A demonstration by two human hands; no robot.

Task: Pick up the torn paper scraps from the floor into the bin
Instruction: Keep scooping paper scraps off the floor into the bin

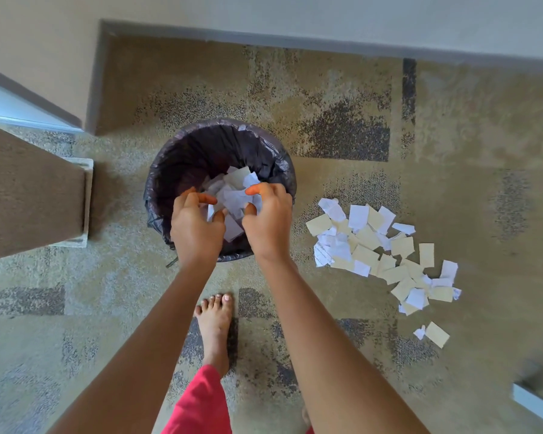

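Both hands, left hand (195,225) and right hand (268,222), hover fingers spread over the bin (170,164) at frame centre; paper scraps (235,195) lie between and below them, partly hidden.

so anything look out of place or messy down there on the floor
Yes. A spread of torn paper scraps lies loose on the carpet to the right of the bin, with two stray pieces apart, nearer the viewer. Both the left hand and right hand are open over the bin, which already holds scraps.
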